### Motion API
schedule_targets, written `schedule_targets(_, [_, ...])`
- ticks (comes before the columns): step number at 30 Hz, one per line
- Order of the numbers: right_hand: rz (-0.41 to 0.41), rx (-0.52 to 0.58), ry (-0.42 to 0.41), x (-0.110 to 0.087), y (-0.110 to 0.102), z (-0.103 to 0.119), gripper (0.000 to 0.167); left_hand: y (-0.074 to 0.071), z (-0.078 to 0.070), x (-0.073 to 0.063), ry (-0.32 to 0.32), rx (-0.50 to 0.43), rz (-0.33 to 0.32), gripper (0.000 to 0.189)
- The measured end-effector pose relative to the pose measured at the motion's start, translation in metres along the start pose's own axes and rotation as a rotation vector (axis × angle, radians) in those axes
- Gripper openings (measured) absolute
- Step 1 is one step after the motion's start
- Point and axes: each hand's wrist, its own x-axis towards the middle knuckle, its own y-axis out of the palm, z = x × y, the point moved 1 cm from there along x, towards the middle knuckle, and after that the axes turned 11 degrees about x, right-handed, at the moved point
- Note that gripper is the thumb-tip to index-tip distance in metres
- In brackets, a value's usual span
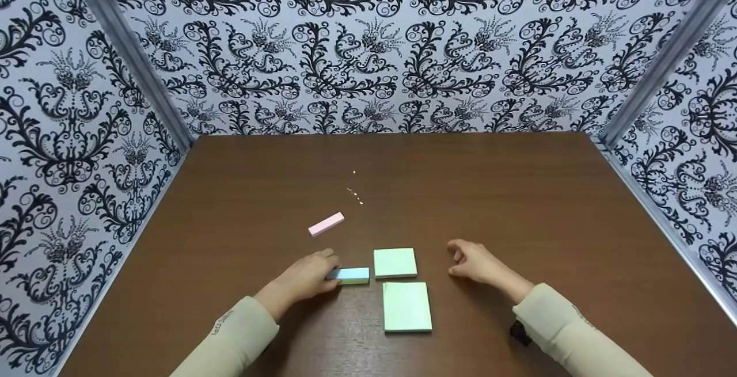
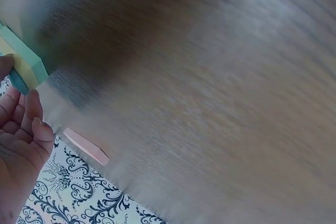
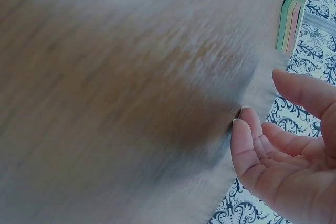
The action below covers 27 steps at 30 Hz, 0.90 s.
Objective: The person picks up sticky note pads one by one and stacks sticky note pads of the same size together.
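My left hand (image 1: 308,276) pinches the left end of a narrow sticky note pad (image 1: 354,275), blue on top with a greenish layer below. In the left wrist view, thumb and fingers grip this layered pad (image 2: 26,64), whose green, yellow and teal bands show. Just right of it lie two square light-green sticky note pads, a smaller one (image 1: 395,262) behind and a larger one (image 1: 406,308) in front. To their right, my right hand (image 1: 475,262) hovers low over the table with loosely bent fingers and nothing in them. Its thumb and fingertips stand apart in the right wrist view.
A narrow pink sticky note pad (image 1: 326,224) lies farther back, beyond the left hand. Small whitish bits (image 1: 355,194) are scattered behind it on the brown table (image 1: 489,193). Black-and-white patterned walls (image 1: 368,49) enclose the table at the back and both sides.
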Motion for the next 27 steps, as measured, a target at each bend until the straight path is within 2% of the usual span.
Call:
schedule_targets(19, [0.016,-0.005,-0.006,-0.0018,-0.0018,0.0026,0.052,0.0029,0.0027,-0.0011,-0.004,-0.039,-0.002,0.014])
schedule_targets(22, [0.026,0.004,-0.022,-0.0014,-0.0026,0.0011,0.051,0.0024,0.0026,-0.0015,-0.004,-0.044,-0.003,0.014])
schedule_targets(24, [0.033,0.002,-0.072,0.0008,-0.0025,-0.0056,0.05,0.0024,0.0024,-0.0016,-0.003,-0.039,-0.011,0.013])
schedule_targets(27, [0.034,0.004,-0.077,0.0011,-0.0025,-0.0064,0.05,0.0028,0.0021,-0.0016,-0.004,-0.041,-0.01,0.013])
